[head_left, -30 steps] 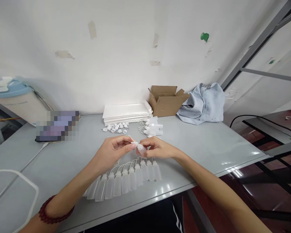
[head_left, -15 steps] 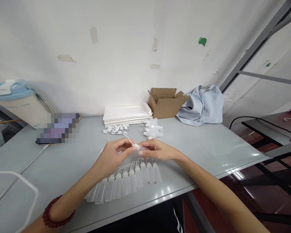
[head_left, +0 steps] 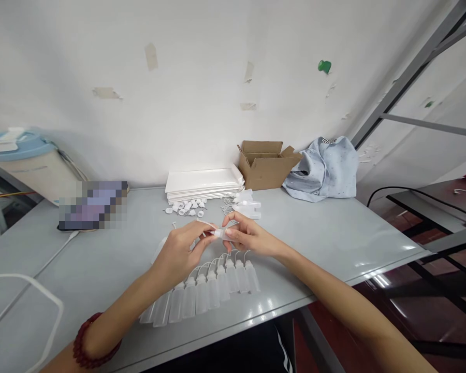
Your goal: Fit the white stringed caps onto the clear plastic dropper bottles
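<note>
Between my hands, above the table, is a small translucent squeeze bottle [head_left: 224,234] with a white cap and a thin tube. My left hand [head_left: 188,241] pinches the cap end, and the tube runs over its fingers. My right hand [head_left: 250,234] grips the bottle's body, with thumb and fingers closed around it and partly hiding it. Just below lies a row of several similar bottles [head_left: 202,292], side by side with their tubed caps pointing away from me. Behind my hands are loose white caps [head_left: 186,207] and more bottles [head_left: 250,207] with tubes.
A stack of white packets [head_left: 202,184] lies against the wall beside an open cardboard box [head_left: 272,171]. Light blue cloth [head_left: 322,171] is bundled to its right. On the left are a phone [head_left: 97,204] with a white cable and a blue-lidded bin [head_left: 23,160].
My right hand has shifted its hold on the bottle, its index finger now raised and bent. My left hand stays at the cap end, and the tube has tipped lower to the left.
</note>
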The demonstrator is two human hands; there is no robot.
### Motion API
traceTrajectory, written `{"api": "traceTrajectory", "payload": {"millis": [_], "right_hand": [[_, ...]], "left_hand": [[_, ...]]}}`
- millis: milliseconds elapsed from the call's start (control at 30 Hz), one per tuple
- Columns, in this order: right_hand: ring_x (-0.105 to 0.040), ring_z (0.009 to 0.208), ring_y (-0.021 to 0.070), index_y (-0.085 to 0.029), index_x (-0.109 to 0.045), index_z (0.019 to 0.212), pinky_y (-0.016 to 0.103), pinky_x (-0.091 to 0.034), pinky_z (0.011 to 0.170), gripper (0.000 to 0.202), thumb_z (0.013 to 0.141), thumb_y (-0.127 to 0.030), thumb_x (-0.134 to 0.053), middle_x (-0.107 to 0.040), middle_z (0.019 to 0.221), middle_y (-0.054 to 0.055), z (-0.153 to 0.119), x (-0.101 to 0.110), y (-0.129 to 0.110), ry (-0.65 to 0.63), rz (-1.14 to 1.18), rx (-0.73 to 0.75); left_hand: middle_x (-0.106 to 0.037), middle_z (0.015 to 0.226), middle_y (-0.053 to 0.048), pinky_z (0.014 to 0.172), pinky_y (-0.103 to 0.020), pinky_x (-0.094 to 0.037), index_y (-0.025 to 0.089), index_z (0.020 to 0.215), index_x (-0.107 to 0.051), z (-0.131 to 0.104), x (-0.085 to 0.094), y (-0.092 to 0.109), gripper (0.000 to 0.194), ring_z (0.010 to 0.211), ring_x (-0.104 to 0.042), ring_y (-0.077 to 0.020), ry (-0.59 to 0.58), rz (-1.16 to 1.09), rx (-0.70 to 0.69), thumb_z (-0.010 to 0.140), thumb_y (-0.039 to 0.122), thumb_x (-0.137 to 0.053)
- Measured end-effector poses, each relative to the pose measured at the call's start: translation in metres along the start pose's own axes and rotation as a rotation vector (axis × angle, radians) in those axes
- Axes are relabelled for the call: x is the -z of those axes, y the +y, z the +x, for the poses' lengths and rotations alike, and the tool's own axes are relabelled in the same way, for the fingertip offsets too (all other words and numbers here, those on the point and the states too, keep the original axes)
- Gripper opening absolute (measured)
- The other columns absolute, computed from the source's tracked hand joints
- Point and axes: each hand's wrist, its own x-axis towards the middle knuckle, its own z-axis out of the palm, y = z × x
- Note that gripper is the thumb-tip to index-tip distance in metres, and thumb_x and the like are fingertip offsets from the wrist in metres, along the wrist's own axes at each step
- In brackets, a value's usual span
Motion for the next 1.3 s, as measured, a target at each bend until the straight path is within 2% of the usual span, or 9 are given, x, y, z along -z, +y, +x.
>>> {"api": "traceTrajectory", "payload": {"millis": [67,167,333,533,700,967,1033,1133,1300], "right_hand": [[-0.028,0.042,0.0045,-0.022,-0.041,0.095,0.019,-0.022,0.042,0.025,0.09,-0.045,-0.048,-0.058,0.065,-0.005,0.001,0.001,0.002,0.005,0.025,0.004],[-0.028,0.041,0.0039,-0.022,-0.041,0.095,0.019,-0.021,0.042,0.026,0.09,-0.046,-0.048,-0.057,0.063,-0.005,0.002,0.001,0.003,0.0,0.06,0.026],[-0.029,0.043,0.0041,-0.021,-0.041,0.094,0.018,-0.02,0.042,0.026,0.089,-0.045,-0.049,-0.056,0.061,-0.006,0.001,0.0,0.002,-0.007,0.054,0.008],[-0.039,0.046,0.0064,-0.022,-0.039,0.091,0.018,-0.023,0.044,0.027,0.089,-0.047,-0.05,-0.052,0.055,-0.007,-0.002,0.0,-0.003,-0.008,0.114,-0.028],[-0.038,0.045,0.006,-0.022,-0.039,0.087,0.017,-0.023,0.044,0.027,0.089,-0.047,-0.049,-0.049,0.052,-0.008,-0.002,0.001,-0.004,-0.008,0.143,-0.061],[-0.039,0.045,0.0075,-0.022,-0.038,0.089,0.018,-0.025,0.045,0.029,0.089,-0.05,-0.046,-0.046,0.05,-0.008,-0.002,-0.002,-0.003,-0.026,0.079,-0.114],[-0.04,0.048,0.0084,-0.022,-0.038,0.092,0.019,-0.028,0.047,0.031,0.087,-0.051,-0.049,-0.047,0.054,-0.008,0.0,-0.002,0.0,0.013,-0.007,-0.047],[-0.043,0.056,0.0101,-0.021,-0.044,0.094,0.022,-0.034,0.053,0.031,0.083,-0.046,-0.059,-0.049,0.065,-0.004,0.003,-0.002,0.006,0.185,-0.312,0.147],[-0.049,0.065,0.0134,-0.018,-0.054,0.098,0.026,-0.041,0.059,0.019,0.09,-0.035,-0.05,-0.057,0.077,0.003,0.006,-0.001,0.015,0.316,-0.64,0.338]], "left_hand": [[-0.069,0.085,-0.001,0.072,-0.026,-0.047,0.02,0.092,-0.066,0.0,0.0,0.001,0.015,0.076,-0.062,-0.0153,0.011,-0.022,-0.003,0.086,0.028,-0.055],[-0.069,0.084,0.0,0.069,-0.024,-0.048,0.021,0.089,-0.066,0.002,0.003,0.005,0.019,0.077,-0.063,-0.0153,-0.021,-0.127,0.116,0.087,0.035,-0.055],[-0.062,0.064,0.002,0.052,-0.022,-0.044,0.019,0.073,-0.064,0.003,0.004,0.009,0.035,0.057,-0.057,-0.0132,-0.155,-0.148,0.298,0.089,0.045,-0.046],[-0.061,0.068,0.0,0.05,-0.022,-0.039,0.02,0.08,-0.062,-0.001,0.001,0.011,0.029,0.061,-0.055,-0.0141,-0.154,-0.027,0.094,0.091,0.037,-0.042],[-0.063,0.083,-0.004,0.066,-0.026,-0.045,0.018,0.096,-0.06,-0.002,0.001,0.007,0.018,0.072,-0.058,-0.0156,-0.119,-0.001,-0.103,0.09,0.027,-0.046],[-0.057,0.06,0.001,0.051,-0.023,-0.037,0.018,0.067,-0.06,0.002,0.003,0.011,0.034,0.055,-0.049,-0.0121,-0.207,-0.061,0.156,0.089,0.041,-0.046],[-0.053,0.056,0.003,0.047,-0.022,-0.035,0.018,0.065,-0.058,0.002,0.003,0.011,0.035,0.05,-0.046,-0.0112,-0.176,-0.104,0.24,0.087,0.043,-0.048],[-0.051,0.054,0.003,0.048,-0.022,-0.038,0.018,0.059,-0.053,0.004,0.004,0.007,0.036,0.049,-0.048,-0.0111,-0.108,-0.201,0.366,0.083,0.044,-0.051],[-0.053,0.054,0.002,0.05,-0.023,-0.042,0.017,0.061,-0.056,0.008,0.006,0.0,0.04,0.049,-0.05,-0.0111,-0.141,-0.382,0.508,0.083,0.049,-0.05]]}}
